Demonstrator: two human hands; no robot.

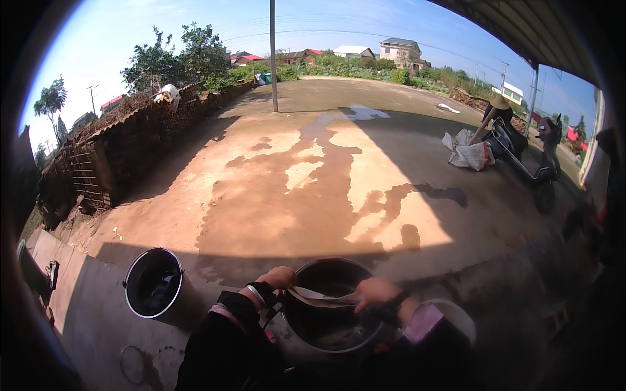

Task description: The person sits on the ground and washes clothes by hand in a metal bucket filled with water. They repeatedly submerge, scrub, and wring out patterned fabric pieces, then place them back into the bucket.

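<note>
Before me stands a round dark basin [305, 337] with a pale rim, and something blurred lies low inside it. My left hand [279, 277] grips one end of a long pale flat strip [320, 295], perhaps cloth, above the basin's left side. At the right, my right hand [376, 293] is closed around the strip's other end, so the strip spans the basin's opening. The strip's exact kind cannot be made out. To the left, apart from my hands, a metal bucket [193, 300] holds dark liquid. A pale round container [455, 317] shows partly behind my right sleeve.
A brick wall [161, 127] runs along the left. Wet patches [327, 166] mark the concrete yard, and a pole [274, 58] rises farther back. White sacks [467, 151] lie beside a parked motor scooter [518, 151] at the right. A ring mark [132, 364] shows on the near floor.
</note>
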